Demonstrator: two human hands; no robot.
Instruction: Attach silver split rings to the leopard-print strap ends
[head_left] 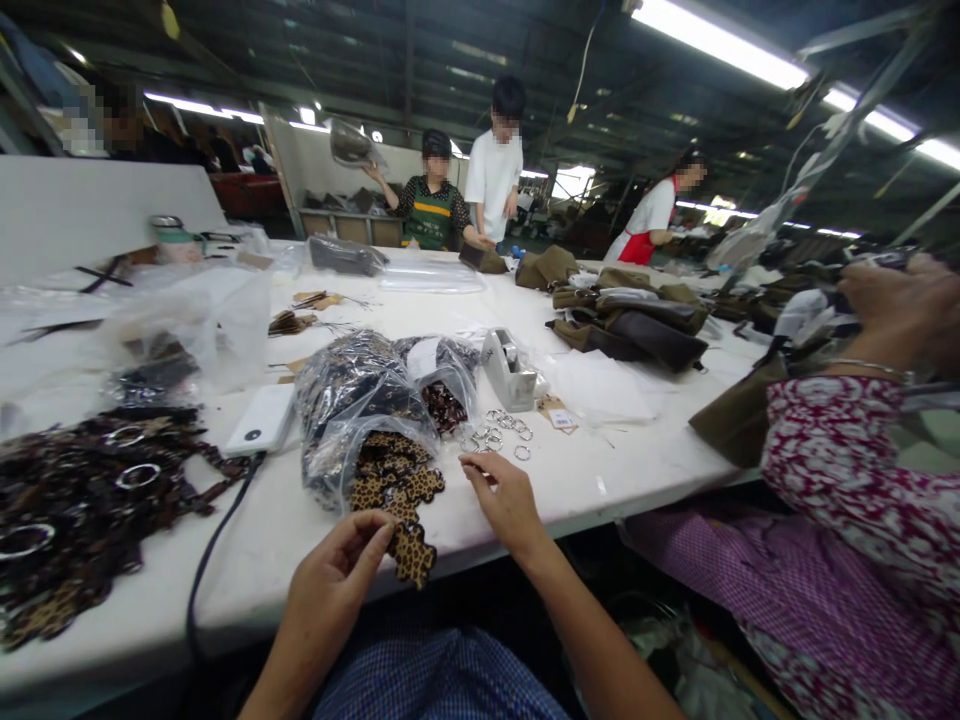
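My left hand pinches a leopard-print charm with a dark scalloped edge, hanging just past the table's front edge. Behind it, more leopard-print pieces spill from the mouth of a clear plastic bag. My right hand is over the table to the right, thumb and fingers drawn together; what they hold, if anything, is too small to make out. Just beyond its fingertips lie several loose metal rings.
A tape dispenser stands behind the rings, beside tags. A white power bank trails a black cable. Left lies a pile of dark pieces with rings. A co-worker's patterned sleeve is close on the right, near olive bags.
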